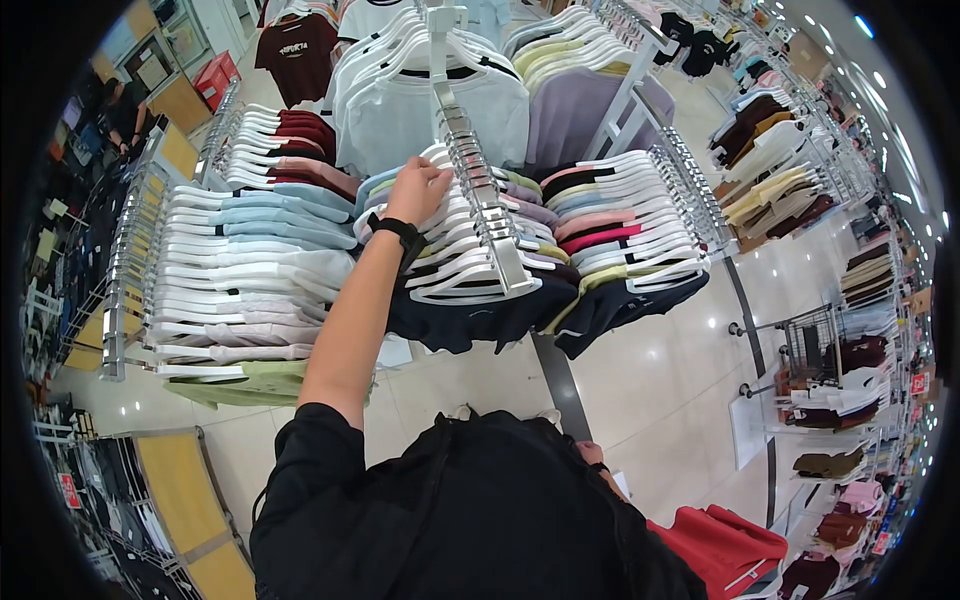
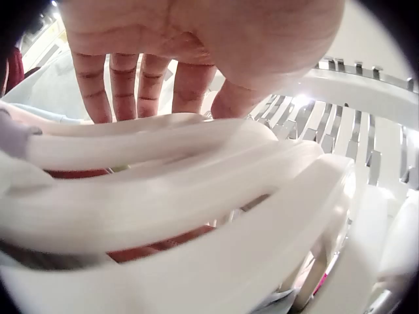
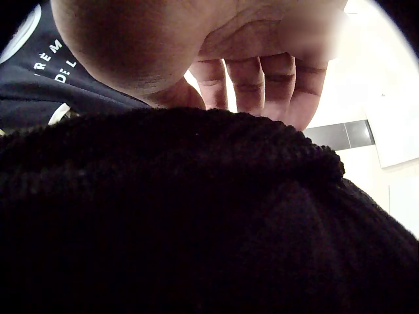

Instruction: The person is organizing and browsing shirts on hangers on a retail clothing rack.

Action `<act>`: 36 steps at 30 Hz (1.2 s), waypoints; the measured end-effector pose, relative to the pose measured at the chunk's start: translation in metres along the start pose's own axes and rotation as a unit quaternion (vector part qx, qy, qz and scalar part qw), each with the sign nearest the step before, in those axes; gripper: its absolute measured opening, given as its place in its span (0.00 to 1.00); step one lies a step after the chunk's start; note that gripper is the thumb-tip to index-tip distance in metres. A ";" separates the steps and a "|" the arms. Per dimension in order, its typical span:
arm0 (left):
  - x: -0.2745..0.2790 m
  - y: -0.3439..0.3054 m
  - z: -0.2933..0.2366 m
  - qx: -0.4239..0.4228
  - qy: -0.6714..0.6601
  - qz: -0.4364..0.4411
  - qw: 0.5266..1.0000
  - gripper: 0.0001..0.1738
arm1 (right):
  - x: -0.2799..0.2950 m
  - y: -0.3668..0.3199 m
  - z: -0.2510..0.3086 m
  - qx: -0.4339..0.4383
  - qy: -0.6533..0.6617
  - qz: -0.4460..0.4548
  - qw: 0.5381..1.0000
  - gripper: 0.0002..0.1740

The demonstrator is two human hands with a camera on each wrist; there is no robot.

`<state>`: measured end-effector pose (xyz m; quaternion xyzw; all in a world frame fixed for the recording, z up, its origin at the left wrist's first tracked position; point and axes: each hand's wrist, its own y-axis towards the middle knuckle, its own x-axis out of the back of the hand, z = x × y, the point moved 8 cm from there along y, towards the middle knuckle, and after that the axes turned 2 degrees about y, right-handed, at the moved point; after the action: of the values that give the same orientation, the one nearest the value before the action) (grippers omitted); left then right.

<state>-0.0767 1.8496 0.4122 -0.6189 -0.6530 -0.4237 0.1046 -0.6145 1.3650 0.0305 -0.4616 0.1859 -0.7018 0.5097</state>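
My left hand point(image 1: 418, 192) reaches over the middle rail point(image 1: 470, 150) of a clothes rack, at the white hangers behind the front ones. In the left wrist view the fingers of the left hand point(image 2: 157, 72) hang down behind several white hangers point(image 2: 170, 190), slightly bent; whether they touch them is hidden. Dark shirts point(image 1: 470, 318) hang at the rail's front end. My right hand point(image 1: 592, 453) hangs low beside my body, mostly hidden by the black clothing. In the right wrist view the right hand point(image 3: 262, 72) has loose fingers beyond black ribbed fabric point(image 3: 163, 209), with nothing seen in them.
Side rails hold light blue shirts point(image 1: 285, 215) on the left and a pink and red group point(image 1: 600, 235) on the right. A red garment point(image 1: 715, 550) is at the lower right. A wire cart point(image 1: 812, 345) stands further right, and a person point(image 1: 125, 115) at the upper left.
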 end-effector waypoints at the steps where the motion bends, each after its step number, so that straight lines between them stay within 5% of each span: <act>1: 0.004 -0.002 -0.006 0.001 0.001 -0.002 1.000 0.19 | -0.001 0.000 0.002 0.001 -0.001 0.001 1.000 0.12; 6: 0.018 -0.012 -0.034 0.019 0.021 -0.020 0.999 0.22 | -0.003 0.002 0.001 -0.001 0.014 0.003 1.000 0.11; 11: -0.005 -0.009 -0.006 0.092 -0.064 0.038 0.993 0.20 | 0.000 -0.006 0.003 -0.007 0.007 0.001 1.000 0.11; 13: 0.013 -0.013 -0.034 -0.040 0.029 -0.050 0.998 0.19 | 0.002 -0.003 0.001 -0.011 0.010 -0.003 1.000 0.11; 18: 0.011 -0.018 -0.037 0.055 0.010 0.008 0.998 0.15 | 0.000 0.001 -0.010 -0.006 0.004 0.002 1.000 0.12; 20: 0.002 -0.014 -0.032 -0.036 0.001 -0.034 0.999 0.13 | 0.000 -0.001 -0.004 -0.006 0.013 0.005 1.000 0.12; 27: 0.026 -0.032 -0.072 -0.037 0.073 -0.067 0.994 0.14 | -0.001 0.002 -0.005 -0.008 0.005 0.011 1.000 0.13; 33: 0.005 -0.034 -0.052 0.024 0.021 0.019 0.999 0.12 | 0.000 -0.001 -0.005 -0.010 -0.003 0.014 1.000 0.13; 36: 0.019 -0.040 -0.069 -0.049 0.025 -0.054 0.997 0.14 | 0.001 0.002 -0.008 -0.002 0.000 0.013 1.000 0.12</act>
<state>-0.1434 1.8216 0.4506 -0.5759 -0.6612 -0.4760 0.0674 -0.6206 1.3622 0.0254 -0.4603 0.1930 -0.6945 0.5183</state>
